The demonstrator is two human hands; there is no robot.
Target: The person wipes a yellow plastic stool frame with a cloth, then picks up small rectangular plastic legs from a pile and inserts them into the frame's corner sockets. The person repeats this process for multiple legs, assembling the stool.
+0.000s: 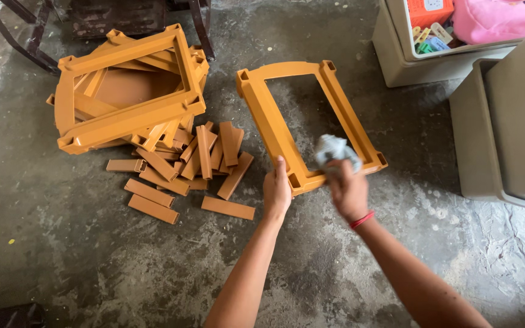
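An orange plastic rectangular frame (274, 115) lies flat on the concrete floor. My left hand (276, 191) grips its near left corner and holds it steady. My right hand (347, 188), with a red band at the wrist, clutches a crumpled grey-white cloth (334, 150) pressed on the frame's near rail. The cloth looks blurred.
A stack of similar orange frames (126, 88) sits at the upper left, with several loose orange slats (177, 176) scattered below it. Beige plastic bins (511, 121) stand at the right; one (396, 61) holds toys and a pink item. Dark chair legs (202, 24) stand at the top.
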